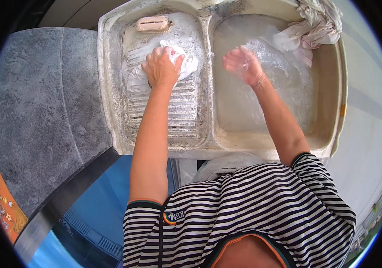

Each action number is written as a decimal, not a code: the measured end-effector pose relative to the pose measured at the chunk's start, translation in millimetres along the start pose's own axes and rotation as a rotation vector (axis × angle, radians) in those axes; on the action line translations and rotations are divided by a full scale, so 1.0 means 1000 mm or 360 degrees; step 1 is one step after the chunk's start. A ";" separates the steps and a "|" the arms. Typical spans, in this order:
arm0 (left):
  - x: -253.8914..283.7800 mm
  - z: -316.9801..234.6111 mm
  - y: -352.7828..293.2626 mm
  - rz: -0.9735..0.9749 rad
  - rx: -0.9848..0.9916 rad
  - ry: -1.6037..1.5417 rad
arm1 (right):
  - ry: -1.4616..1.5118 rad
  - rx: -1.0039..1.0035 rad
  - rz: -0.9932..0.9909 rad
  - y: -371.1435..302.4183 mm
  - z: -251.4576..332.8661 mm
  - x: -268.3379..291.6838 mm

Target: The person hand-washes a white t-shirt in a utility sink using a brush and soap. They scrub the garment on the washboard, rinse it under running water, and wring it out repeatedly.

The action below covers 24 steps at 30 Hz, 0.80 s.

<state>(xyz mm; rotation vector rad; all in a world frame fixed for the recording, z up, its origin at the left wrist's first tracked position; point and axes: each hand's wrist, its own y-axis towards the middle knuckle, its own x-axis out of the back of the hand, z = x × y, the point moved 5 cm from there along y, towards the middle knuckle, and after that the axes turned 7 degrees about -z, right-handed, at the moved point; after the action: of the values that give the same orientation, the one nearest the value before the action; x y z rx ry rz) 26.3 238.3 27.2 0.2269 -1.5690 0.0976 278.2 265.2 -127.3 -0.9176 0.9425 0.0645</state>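
My left hand (161, 68) presses down on a bunched wet white cloth (190, 65), its fingers curled over the fabric. The cloth lies on the ribbed washboard (183, 109) in the left half of the sink. Over the right basin, my right hand (245, 66) is slightly blurred and wet, its fingers stretched out with no object in them. Cloudy water (262, 107) fills that basin below it, with splashes and ripples around the hand.
A pale pink scrubbing brush (152, 24) rests at the far end of the washboard side. Wet whitish fabric (319, 22) hangs over the basin's far right corner, partly in the water. A divider (208, 89) separates the two halves. To the left is a grey countertop (30, 98).
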 end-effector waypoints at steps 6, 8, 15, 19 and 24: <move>-0.072 0.045 0.023 -0.0756 -0.0765 0.0157 | -0.1138 0.0349 0.0713 -0.085 -0.026 -0.190; -0.023 0.013 0.027 -0.0131 0.0154 -0.0113 | -0.1424 0.0752 0.0443 -0.084 0.000 -0.162; -0.012 0.031 0.006 -0.0604 0.0081 -0.0550 | -0.0499 0.1005 -0.1297 -0.079 0.122 0.239; -0.026 0.036 0.025 -0.0073 0.0331 -0.0460 | 0.0478 0.0009 0.0313 -0.023 0.037 0.115; -0.027 0.034 0.054 0.0347 0.0513 -0.0345 | -0.0382 -0.0138 0.0861 -0.043 -0.019 -0.149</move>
<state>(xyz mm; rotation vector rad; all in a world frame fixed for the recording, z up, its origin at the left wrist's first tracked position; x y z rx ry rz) -18.2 286.4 3.9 0.3261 -1.7867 0.5130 192.1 273.3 2.2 -0.6932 0.9447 0.6664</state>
